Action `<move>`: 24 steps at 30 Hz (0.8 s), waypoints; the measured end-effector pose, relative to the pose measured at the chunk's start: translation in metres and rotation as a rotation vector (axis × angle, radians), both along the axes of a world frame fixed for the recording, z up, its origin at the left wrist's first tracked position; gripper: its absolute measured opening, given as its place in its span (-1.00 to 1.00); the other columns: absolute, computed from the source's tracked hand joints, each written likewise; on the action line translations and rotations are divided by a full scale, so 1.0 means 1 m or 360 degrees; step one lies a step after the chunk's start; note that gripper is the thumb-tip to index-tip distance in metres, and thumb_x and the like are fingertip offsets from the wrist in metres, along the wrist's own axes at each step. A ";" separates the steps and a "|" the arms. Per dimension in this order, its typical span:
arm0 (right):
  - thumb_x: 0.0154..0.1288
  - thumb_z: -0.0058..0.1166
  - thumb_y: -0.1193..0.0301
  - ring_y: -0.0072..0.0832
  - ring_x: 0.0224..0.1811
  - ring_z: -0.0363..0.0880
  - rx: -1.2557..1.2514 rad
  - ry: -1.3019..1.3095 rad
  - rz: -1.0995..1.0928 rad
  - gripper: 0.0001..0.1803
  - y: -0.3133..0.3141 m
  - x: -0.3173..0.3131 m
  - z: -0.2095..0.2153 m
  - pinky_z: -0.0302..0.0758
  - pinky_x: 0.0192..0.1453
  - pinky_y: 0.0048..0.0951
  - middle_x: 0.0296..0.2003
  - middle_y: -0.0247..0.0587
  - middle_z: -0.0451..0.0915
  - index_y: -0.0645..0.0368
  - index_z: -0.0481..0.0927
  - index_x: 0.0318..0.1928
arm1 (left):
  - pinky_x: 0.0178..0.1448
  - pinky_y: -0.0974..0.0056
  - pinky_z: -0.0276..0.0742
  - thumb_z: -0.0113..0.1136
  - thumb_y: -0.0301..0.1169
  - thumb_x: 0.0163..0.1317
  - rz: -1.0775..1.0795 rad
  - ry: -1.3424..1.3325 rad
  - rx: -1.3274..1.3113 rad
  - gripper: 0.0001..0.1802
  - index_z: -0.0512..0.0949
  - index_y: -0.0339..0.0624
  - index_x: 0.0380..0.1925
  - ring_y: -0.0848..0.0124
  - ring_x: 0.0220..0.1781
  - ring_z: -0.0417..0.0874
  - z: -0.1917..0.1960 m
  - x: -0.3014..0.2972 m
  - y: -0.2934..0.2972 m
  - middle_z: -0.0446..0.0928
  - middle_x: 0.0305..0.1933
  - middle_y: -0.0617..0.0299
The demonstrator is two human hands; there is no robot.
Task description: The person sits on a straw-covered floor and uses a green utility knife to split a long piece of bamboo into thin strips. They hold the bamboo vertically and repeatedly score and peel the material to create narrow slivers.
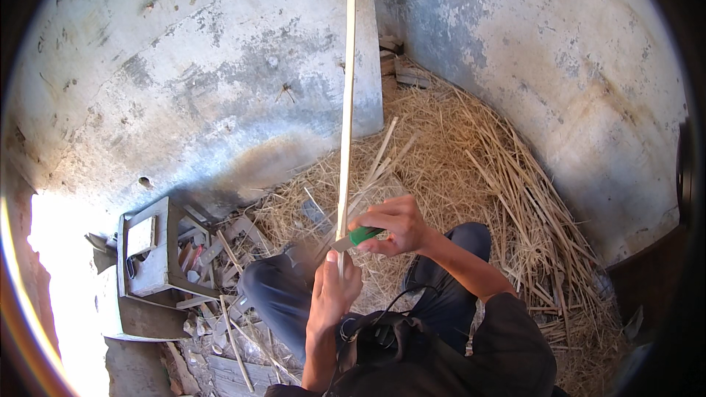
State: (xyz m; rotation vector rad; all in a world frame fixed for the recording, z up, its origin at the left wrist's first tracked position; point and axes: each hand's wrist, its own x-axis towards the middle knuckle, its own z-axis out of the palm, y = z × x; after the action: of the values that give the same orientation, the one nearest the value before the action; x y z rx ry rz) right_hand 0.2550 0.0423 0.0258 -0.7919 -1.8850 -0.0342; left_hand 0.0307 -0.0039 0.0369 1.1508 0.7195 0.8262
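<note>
A long pale wooden strip (347, 114) stands nearly upright in front of me, its far tip high against the wall. Around its lower part my left hand (333, 290) is closed, with the thumb pointing up along the wood. My right hand (396, 225) grips the green handle of a short-bladed knife (346, 243). The blade lies across the strip just above my left thumb. The strip's lowest end is hidden by my left hand.
Wood shavings (426, 125) cover the floor ahead, with a heap of long thin sticks (529, 206) along the right wall. At left lies a small wooden stool (153, 246) on its side among wood scraps. Worn plastered walls (243, 81) meet in the corner ahead.
</note>
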 end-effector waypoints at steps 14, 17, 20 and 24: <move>0.60 0.23 -0.07 -0.60 -0.45 0.70 -0.0351 0.0479 -0.0306 -0.48 0.013 0.058 -0.008 0.59 -0.40 -0.42 -0.41 -0.34 0.76 0.19 0.80 -0.04 | -0.64 0.41 0.09 -0.32 0.08 0.79 0.0118 0.0075 0.0068 -0.41 0.37 -0.12 -0.31 0.63 -0.71 0.18 -0.001 -0.008 -0.013 0.27 -0.63 0.41; 0.52 0.33 0.01 -0.47 -0.43 0.78 -0.0184 0.0297 -0.0187 -0.58 0.012 0.040 -0.011 0.63 -0.37 -0.36 -0.40 -0.27 0.77 0.15 0.79 -0.10 | -0.47 0.40 0.12 -0.06 -0.09 0.79 0.0270 -0.0004 0.0078 -0.54 0.42 -0.17 -0.30 0.67 -0.53 0.25 0.010 0.001 -0.013 0.33 -0.51 0.45; 0.44 0.40 0.05 -0.34 -0.43 0.80 -0.0148 0.0186 -0.0034 -0.65 0.007 0.021 -0.003 0.66 -0.34 -0.35 -0.39 -0.30 0.77 0.08 0.80 -0.12 | -0.44 0.39 0.24 0.03 -0.16 0.75 0.0362 0.0251 0.0263 -0.62 0.49 -0.24 -0.20 0.67 -0.50 0.37 0.017 0.001 -0.012 0.43 -0.49 0.43; 0.40 0.43 0.00 -0.37 -0.44 0.78 -0.0061 0.0015 0.0048 -0.63 0.001 0.013 0.004 0.64 -0.36 -0.35 -0.37 -0.35 0.80 0.04 0.80 -0.13 | -0.41 0.35 0.36 0.16 -0.27 0.67 0.0463 0.0404 0.0445 -0.72 0.55 -0.31 -0.12 0.63 -0.48 0.49 0.003 -0.003 -0.005 0.55 -0.49 0.36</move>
State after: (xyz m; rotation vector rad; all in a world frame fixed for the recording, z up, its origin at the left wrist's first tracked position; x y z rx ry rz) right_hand 0.2679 0.0433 0.0299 -0.7884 -1.8932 0.0243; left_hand 0.0281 -0.0093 0.0403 1.4398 1.0214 1.0597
